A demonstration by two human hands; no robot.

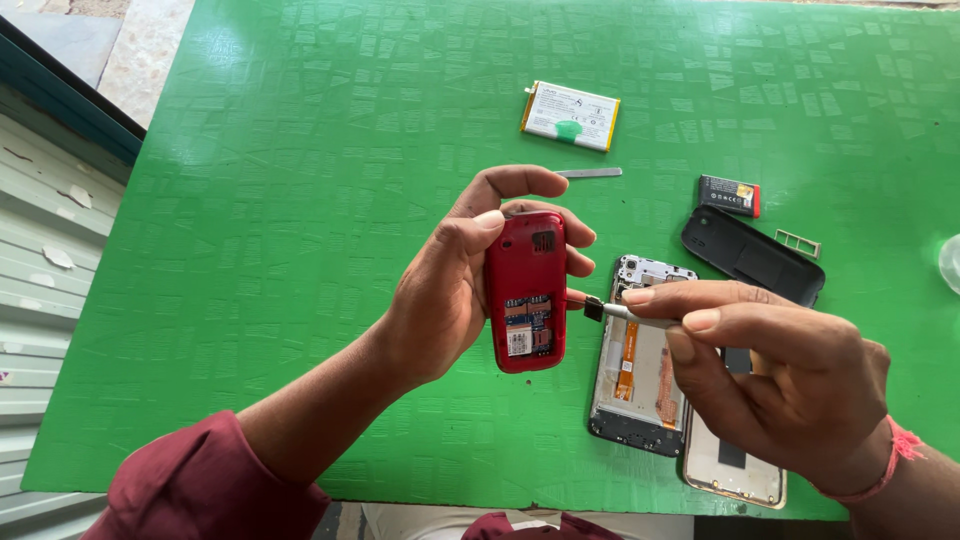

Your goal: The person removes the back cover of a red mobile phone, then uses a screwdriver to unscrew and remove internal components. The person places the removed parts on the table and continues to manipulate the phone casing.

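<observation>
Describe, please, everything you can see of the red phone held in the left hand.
The red phone is a small bar handset of glossy red plastic, seen from the back with its cover off. The open battery bay shows blue circuitry, card slots and a pale label; a dark grille sits near the top. It stands roughly upright above the green table, gripped by the left hand, thumb near its top and fingers behind its right edge. The right hand holds a thin metal tool against its right side.

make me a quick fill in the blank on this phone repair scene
1. The left hand holds a ____ phone with its back cover off.
2. The right hand holds a thin metal tool whose tip carries a small ____ part.
3. The table is ____.
4. The white battery lies ____ on the table, untouched.

Missing words: red; black; green; flat
</observation>
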